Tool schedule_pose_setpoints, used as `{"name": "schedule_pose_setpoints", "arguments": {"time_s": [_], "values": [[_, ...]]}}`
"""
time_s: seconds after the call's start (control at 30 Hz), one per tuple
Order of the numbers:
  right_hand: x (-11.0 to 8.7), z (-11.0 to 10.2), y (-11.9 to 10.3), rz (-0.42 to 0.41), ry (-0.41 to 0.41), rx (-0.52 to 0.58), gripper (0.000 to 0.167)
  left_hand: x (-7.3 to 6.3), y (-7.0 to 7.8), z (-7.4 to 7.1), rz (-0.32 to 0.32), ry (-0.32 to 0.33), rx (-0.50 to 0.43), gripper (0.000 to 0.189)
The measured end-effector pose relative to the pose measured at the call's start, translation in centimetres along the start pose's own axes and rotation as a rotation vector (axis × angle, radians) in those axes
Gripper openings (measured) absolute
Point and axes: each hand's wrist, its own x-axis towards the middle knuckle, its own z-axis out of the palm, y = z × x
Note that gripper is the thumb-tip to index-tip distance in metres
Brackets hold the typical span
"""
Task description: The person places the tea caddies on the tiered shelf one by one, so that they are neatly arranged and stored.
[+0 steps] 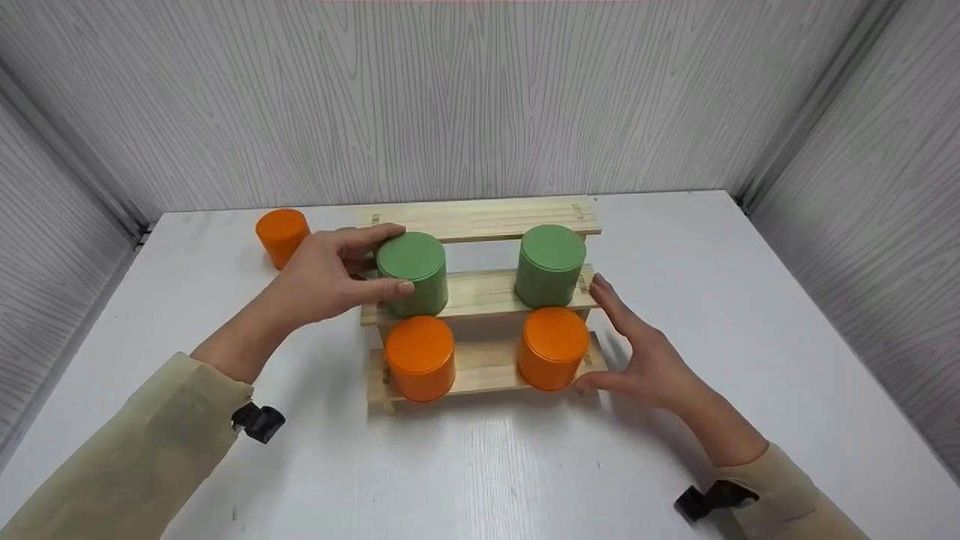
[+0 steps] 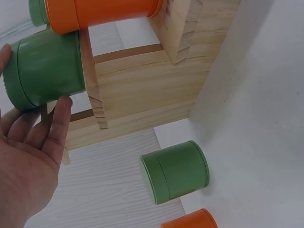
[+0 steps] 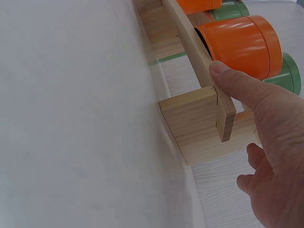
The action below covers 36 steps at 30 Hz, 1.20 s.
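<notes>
A three-tier wooden rack (image 1: pixel 480 366) stands in the middle of the table. On its middle board, my left hand (image 1: pixel 319 277) grips a green canister (image 1: pixel 411 259) at the left end, thumb in front and fingers behind. Another green canister (image 1: pixel 553 262) stands at the right end of that board. Below them, the lowest board carries two orange canisters, one left (image 1: pixel 420 356) and one right (image 1: pixel 555 345). My right hand (image 1: pixel 649 364) is at the rack's right side, fingers fairly extended. In the right wrist view its thumb (image 3: pixel 237 83) touches the lowest board beside the orange canister (image 3: pixel 242 47).
Back left on the white table (image 1: pixel 480 472) stands an orange canister (image 1: pixel 281 232). The left wrist view also shows a green canister (image 2: pixel 175 171) on the table near it. Grey wood-grain panels (image 1: pixel 465 97) enclose the back and sides.
</notes>
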Motion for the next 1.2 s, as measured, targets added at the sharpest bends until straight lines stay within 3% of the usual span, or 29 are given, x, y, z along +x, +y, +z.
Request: {"name": "schedule_pose_setpoints", "arguments": {"time_s": [0.4,0.77,1.07,1.2], "values": [[0.1,0.1,-0.1,-0.006,-0.008,0.006,0.126,-0.3,0.0,-0.5,-0.011,-0.01,0.012,0.078],[0.0,0.1,-0.1,-0.002,-0.005,0.013,0.127,-1.4,0.4,-2.5,-0.027,-0.038,0.027,0.077],[-0.1,0.0,0.0,0.015,-0.013,0.004,0.126,-2.8,0.9,-5.5,-0.065,0.074,0.119,0.065],[-0.1,0.0,0.1,0.001,-0.01,0.001,0.126,-2.9,0.8,-6.8,-0.107,0.115,0.097,0.063]]}}
